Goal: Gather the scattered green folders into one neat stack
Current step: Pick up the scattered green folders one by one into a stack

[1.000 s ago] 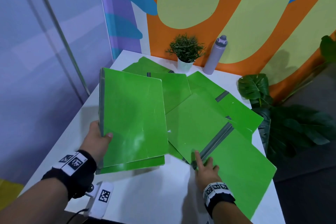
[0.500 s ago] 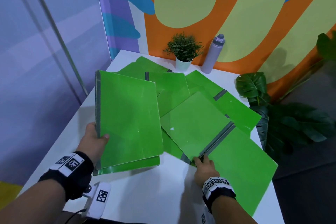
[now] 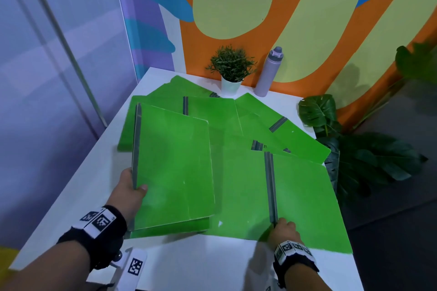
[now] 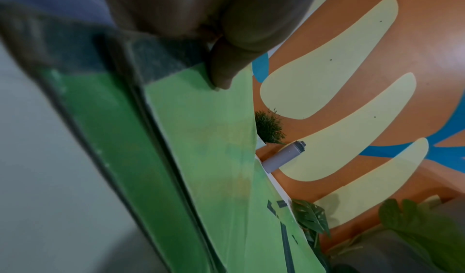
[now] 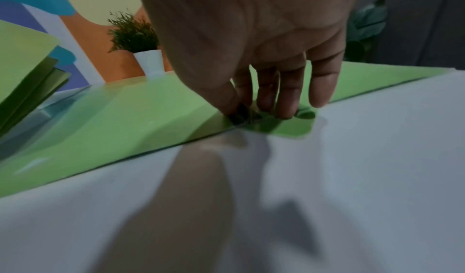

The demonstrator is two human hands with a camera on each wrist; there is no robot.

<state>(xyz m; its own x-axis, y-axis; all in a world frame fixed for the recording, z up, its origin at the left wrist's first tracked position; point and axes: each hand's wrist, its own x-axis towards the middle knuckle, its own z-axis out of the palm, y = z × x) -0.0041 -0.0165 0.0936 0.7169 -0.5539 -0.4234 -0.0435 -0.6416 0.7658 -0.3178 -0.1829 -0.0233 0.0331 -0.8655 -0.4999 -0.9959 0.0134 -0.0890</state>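
I'm watching the left hand (image 3: 128,192) gripping a held stack (image 3: 173,168) of closed green folders by the grey spine, thumb (image 4: 221,68) curled over the top cover, other fingers hidden underneath. The stack is tilting up off the white table (image 3: 201,264) on the near-left side; I'm counting at least 2 folders in it, can't tell more. The right hand (image 3: 282,231) is pinching the near end of the grey spine on an open folder (image 3: 305,201), which is lying flat across the near-right of the table w/ its left flap tucked under the held stack. In the right wrist view the fingertips (image 5: 284,108) are curling down onto that spine at the folder's front edge. More loose folders (image 3: 212,111) are overlapping behind, spreading toward the back of the table. A potted plant (image 3: 231,68) & a grey bottle (image 3: 268,73) are standing near the far edge by the painted wall.
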